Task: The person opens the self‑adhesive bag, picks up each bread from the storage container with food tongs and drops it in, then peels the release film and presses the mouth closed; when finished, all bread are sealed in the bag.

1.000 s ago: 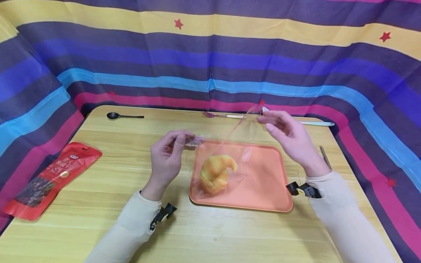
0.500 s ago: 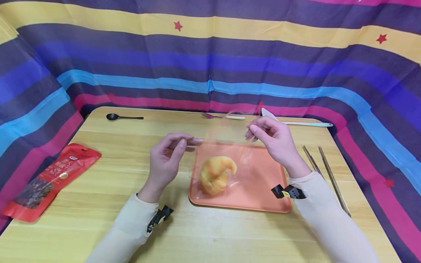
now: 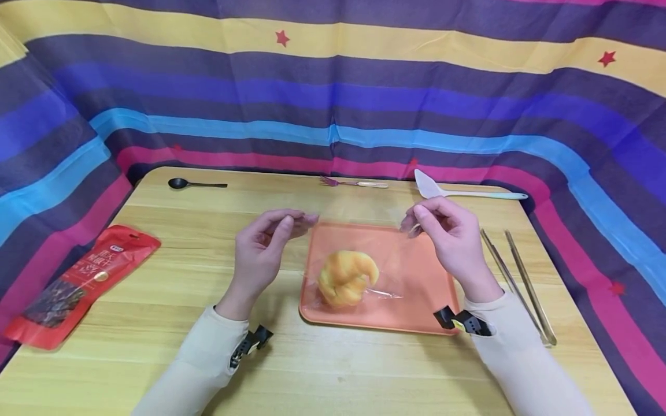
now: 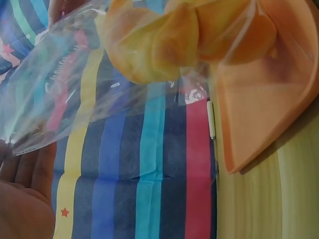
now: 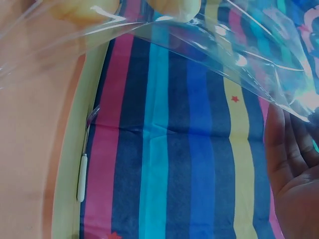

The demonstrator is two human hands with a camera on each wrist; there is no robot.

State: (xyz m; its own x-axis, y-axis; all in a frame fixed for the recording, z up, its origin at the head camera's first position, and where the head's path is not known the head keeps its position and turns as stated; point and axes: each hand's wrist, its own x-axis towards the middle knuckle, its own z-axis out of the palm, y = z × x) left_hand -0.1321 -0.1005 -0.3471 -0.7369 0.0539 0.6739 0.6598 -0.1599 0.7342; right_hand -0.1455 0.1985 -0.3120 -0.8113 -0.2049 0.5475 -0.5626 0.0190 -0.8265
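Observation:
A curved golden bread roll point(image 3: 346, 277), like a croissant, sits inside a clear plastic bag point(image 4: 65, 89). In the head view it overlaps the left part of the orange tray point(image 3: 421, 306). My left hand point(image 3: 260, 248) pinches one upper corner of the bag between thumb and fingers. On the other side my right hand point(image 3: 450, 237) pinches the opposite corner. Between the two hands the film stretches almost level, faint in the head view. Both wrist views show the film running up to the fingers, with the roll hanging low in the bag.
On the left lies a red food pouch point(image 3: 88, 283). Along the back are a black spoon point(image 3: 198, 184), a fork point(image 3: 364, 184) and a white spatula point(image 3: 458, 192). Metal tongs point(image 3: 531, 289) lie beside my right forearm. A striped cloth point(image 3: 333, 92) surrounds the table.
My right hand has come down, swinging left and then partly back right, bringing its side of the bag lower. My left hand stays nearly in place; the roll has shifted slightly right.

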